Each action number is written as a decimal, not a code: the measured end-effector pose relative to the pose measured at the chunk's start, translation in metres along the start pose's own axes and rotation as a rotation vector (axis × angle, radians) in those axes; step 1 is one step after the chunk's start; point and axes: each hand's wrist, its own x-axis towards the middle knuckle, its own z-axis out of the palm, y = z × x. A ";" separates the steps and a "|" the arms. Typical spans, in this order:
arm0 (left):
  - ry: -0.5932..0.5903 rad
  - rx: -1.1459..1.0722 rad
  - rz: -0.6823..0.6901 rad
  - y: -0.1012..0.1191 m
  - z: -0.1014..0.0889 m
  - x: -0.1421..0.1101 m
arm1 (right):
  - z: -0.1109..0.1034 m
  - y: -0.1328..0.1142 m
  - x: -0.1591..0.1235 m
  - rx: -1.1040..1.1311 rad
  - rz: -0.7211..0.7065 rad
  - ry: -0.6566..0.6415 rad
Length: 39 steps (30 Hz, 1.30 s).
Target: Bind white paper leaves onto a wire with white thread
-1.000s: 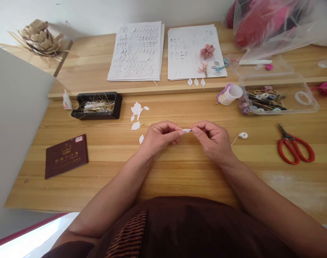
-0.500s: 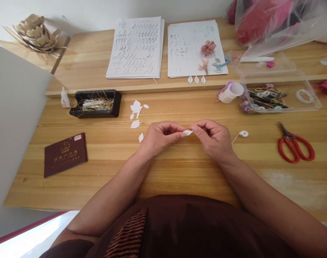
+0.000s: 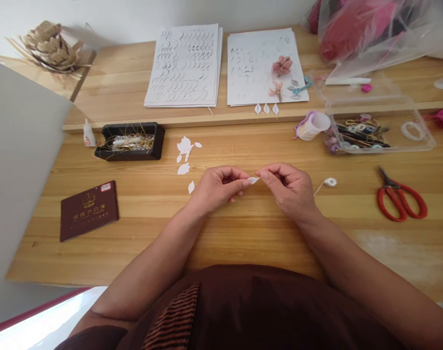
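Between the thumb and fingers of my left hand (image 3: 221, 187) is a small white leaf-shaped cutout (image 3: 253, 180), its pointed end facing right. My right hand (image 3: 289, 189) is closed in a pinch just beside that tip; what its fingertips hold is too small to make out. Left of my hands lie several loose white cutouts (image 3: 184, 168) of leaf and petal shapes. To the right sits a small white spool (image 3: 330, 182) with a thread end trailing toward my right wrist.
Red-handled scissors (image 3: 400, 197) lie at right, below a clear box (image 3: 431, 141) of spools and tools. A white cup (image 3: 314, 126), black tray (image 3: 161, 141), glue bottle (image 3: 88, 134) and maroon booklet (image 3: 90, 211) are around. Paper stacks (image 3: 183, 92) rest on the raised shelf.
The leaf cutout has shifted and tilted slightly in my left fingers, and its tip shows a little farther from my right thumb. More of the left hand's lower fingers shows.
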 end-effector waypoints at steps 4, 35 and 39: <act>0.030 -0.043 -0.026 0.001 0.001 -0.001 | 0.000 0.000 0.000 -0.007 -0.001 -0.001; 0.082 -0.232 -0.080 0.005 0.010 -0.002 | 0.000 -0.001 -0.004 0.033 0.010 -0.074; 0.082 -0.205 -0.086 0.005 0.009 -0.002 | 0.001 0.001 -0.004 0.017 0.023 -0.038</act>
